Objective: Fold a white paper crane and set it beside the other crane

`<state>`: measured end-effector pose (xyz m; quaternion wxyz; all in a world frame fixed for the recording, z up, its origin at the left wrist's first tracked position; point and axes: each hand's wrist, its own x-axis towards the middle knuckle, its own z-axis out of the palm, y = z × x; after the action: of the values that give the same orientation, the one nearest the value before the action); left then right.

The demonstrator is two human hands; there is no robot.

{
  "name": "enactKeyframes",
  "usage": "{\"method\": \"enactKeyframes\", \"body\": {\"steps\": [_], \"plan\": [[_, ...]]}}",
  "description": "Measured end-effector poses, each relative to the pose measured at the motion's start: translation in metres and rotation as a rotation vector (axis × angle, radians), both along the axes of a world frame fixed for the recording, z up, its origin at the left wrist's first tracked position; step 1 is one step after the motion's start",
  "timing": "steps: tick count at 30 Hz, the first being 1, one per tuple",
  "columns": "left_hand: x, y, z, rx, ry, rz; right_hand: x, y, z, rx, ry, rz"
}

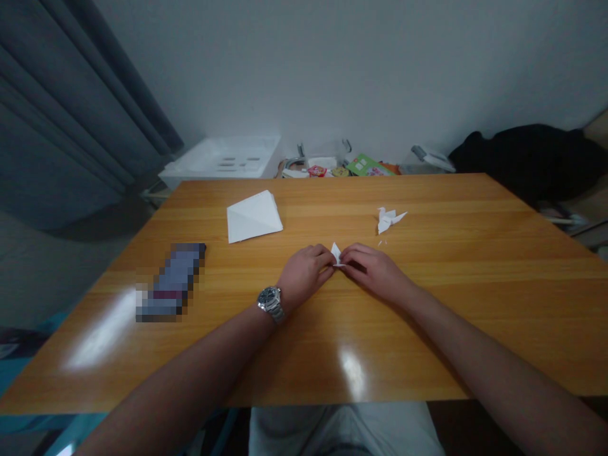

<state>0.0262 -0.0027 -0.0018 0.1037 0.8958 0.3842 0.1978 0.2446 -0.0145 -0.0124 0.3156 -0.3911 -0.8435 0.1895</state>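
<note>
Head view: The folded paper piece serves as the reference point for all positions. It is white and small, sits low over the table, and shows one pointed tip directed away from the person.

The left hand reaches the folded paper piece from the left. The forearm runs diagonally inward, and the wrist carries a metal watch. The left grip is a fingertip pinch, thumb against fingers, on the near left side of the paper. The right hand mirrors this pose from the right, knuckles up. Its grip is likewise closed to a fingertip pinch on the right side; the exact contact is partly hidden by the fingers.

Beyond and to the right of the folded paper piece lies a white paper crane; small paper scraps lie on its near side. Beyond and to the left lies white paper. Farther left, slightly nearer the person, is a pixelated dark object, its details obscured. Past the table's far edge, a white tray is at far left, a green item is slightly right, and black fabric is at far right.
</note>
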Motion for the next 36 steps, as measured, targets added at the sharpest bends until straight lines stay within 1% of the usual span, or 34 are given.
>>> {"method": "enactKeyframes", "body": {"steps": [3, 7, 12, 20, 25, 29, 36], "plan": [[0.0017, 0.001, -0.0002, 0.001, -0.039, 0.002, 0.0006, 0.0027, -0.002, -0.023, 0.034, -0.014], [0.0035, 0.0034, -0.0002, -0.018, -0.054, -0.003, 0.0001, 0.0044, -0.0016, -0.019, 0.041, -0.031], [0.0041, 0.0048, -0.0025, -0.036, -0.086, 0.003, 0.0002, 0.0039, 0.0008, -0.019, 0.059, -0.008], [0.002, 0.0053, -0.0069, -0.056, -0.186, 0.001, 0.0003, 0.0017, 0.0043, -0.022, 0.019, -0.018], [0.0015, 0.007, -0.0054, -0.057, -0.161, -0.014, 0.0003, 0.0019, 0.0035, -0.026, 0.004, -0.011], [0.003, 0.0075, -0.0039, -0.074, -0.134, 0.001, -0.0006, 0.0061, -0.0011, -0.023, -0.01, -0.041], [0.0053, 0.0088, -0.0082, -0.079, -0.167, 0.032, -0.0018, 0.0104, -0.0042, -0.045, -0.033, -0.078]]}}
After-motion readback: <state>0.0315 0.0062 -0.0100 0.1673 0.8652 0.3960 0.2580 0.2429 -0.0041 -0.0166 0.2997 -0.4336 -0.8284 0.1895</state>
